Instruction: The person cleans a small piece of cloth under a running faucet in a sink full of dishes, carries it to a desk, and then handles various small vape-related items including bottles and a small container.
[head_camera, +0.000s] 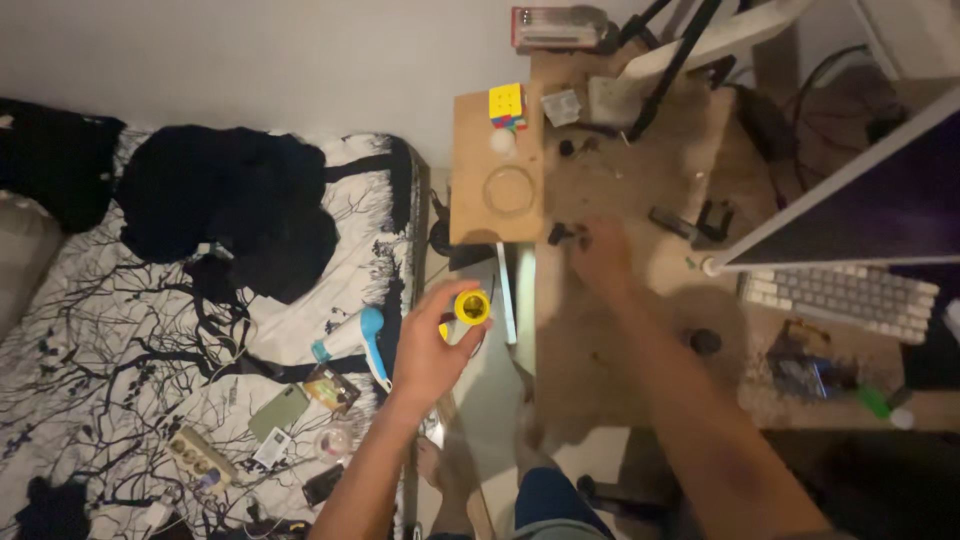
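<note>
My left hand (432, 340) is raised beside the desk's left edge and grips a small yellow roll of tape (471, 306) between thumb and fingers. My right hand (600, 252) reaches out over the wooden desk (620, 330), blurred with motion, close to some small black parts (562, 235); whether it holds anything cannot be made out. A wooden board (470, 200) lies at the desk's far left, with a colour cube puzzle (507, 105), a small white ball (502, 141) and a clear ring (509, 190) on it.
A white keyboard (840, 297) and a monitor (870, 195) stand at the right. Black stand legs (670, 65) rise at the back. To the left is a bed (130, 330) with black clothes (225, 205), a blue hair dryer (360, 338), a phone (279, 411) and a power strip (195, 458).
</note>
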